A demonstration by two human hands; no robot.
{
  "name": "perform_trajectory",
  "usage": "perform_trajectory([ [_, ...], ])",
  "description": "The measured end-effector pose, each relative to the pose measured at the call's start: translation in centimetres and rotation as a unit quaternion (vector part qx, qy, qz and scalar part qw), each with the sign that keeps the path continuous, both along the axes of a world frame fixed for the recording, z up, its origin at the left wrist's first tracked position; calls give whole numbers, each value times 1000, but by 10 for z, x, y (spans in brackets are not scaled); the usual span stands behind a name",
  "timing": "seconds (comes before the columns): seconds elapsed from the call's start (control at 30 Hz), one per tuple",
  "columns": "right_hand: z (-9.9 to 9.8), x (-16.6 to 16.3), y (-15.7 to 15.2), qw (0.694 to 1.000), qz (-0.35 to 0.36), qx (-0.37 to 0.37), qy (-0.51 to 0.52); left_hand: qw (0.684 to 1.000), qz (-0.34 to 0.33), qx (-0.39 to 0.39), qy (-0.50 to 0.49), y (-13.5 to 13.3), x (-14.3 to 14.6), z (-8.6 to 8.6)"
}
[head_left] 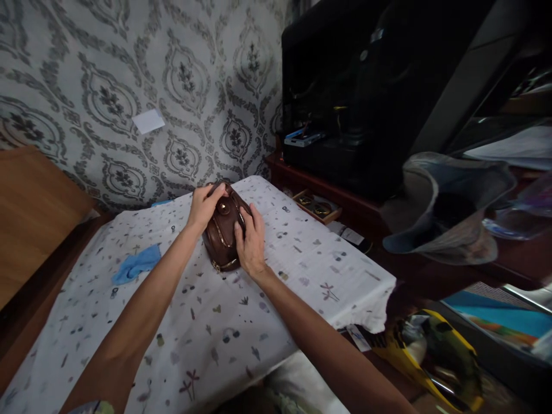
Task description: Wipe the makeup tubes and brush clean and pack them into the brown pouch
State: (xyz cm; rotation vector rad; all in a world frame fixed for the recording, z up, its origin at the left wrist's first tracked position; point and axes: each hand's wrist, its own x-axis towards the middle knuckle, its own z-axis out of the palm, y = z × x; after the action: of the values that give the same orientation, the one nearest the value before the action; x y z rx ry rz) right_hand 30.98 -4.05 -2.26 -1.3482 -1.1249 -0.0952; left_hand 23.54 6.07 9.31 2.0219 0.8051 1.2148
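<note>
A small brown leather bag (214,240) with gold-coloured zips and a round stud stands on the cloth-covered table. My left hand (203,210) is closed on its upper left edge, thumb near the stud and the other fingers partly hidden behind. On the right side, my right hand (252,241) grips the bag, with the thumb on its front and the fingers along its side by a zip. Left of the bag, a crumpled blue cloth (137,264) lies on the white printed tablecloth (215,345).
Patterned wallpaper rises behind the table, with a white card (149,121) on it. To the right are a large black television (336,86), a small wooden box (330,215) with items inside and a grey fabric container (414,213). A yellow-edged bag (401,359) sits low down.
</note>
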Motion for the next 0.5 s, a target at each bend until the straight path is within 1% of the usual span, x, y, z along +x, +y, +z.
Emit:
perform_trajectory([
  [0.13,1,0,1,1000,-13,-11,-9,999,-52,-1,4,-7,-8,0],
  [0.23,0,1,1,999,-26,-11,-29,996,-81,-17,-20,-7,-10,0],
  [0.37,-2,1,-1,997,-41,-9,-64,992,-90,-51,-66,-8,-8,1],
  [0.5,-4,-1,-1,996,-45,3,-78,992,-83,-53,-76,-8,-6,0],
])
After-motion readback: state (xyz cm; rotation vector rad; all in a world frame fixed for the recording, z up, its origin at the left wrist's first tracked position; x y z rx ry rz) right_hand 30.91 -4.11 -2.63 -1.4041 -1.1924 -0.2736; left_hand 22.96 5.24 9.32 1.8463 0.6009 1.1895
